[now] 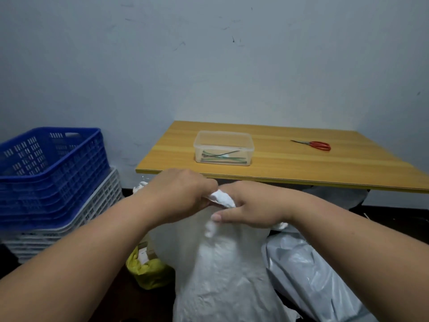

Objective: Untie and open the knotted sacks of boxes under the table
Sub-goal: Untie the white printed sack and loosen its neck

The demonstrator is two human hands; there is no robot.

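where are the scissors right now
The red-handled scissors lie flat on the wooden table, toward its right side, apart from the clear plastic container to their left.

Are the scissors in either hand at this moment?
No. The scissors lie on the table, while the left hand and right hand grip the sack's knot.
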